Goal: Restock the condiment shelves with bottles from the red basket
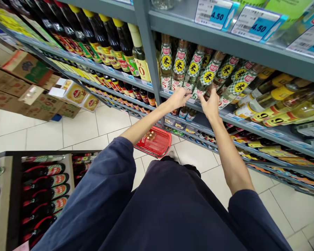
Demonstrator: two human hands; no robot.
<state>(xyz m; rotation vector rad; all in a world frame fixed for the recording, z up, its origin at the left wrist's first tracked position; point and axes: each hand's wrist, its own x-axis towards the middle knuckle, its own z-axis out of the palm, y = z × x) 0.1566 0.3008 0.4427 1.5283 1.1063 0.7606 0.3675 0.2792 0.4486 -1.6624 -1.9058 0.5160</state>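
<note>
Between my two hands, a clear glass bottle with a green-checked label and a yellow disc leans on the shelf. My right hand has its thumb and fingers around the lower part of this bottle. My left hand is at the shelf edge, to the left of the bottle's base, its fingers curled in; whether they pinch anything is hidden. Similar bottles stand upright in a row on the left. To the right, another checked-label bottle tilts sideways.
A grey upright post divides the shelf from dark sauce bottles. Bottles with yellow labels lean at right. The shelf above carries price tags. On the floor are a red basket and cardboard boxes; a bottle rack stands left.
</note>
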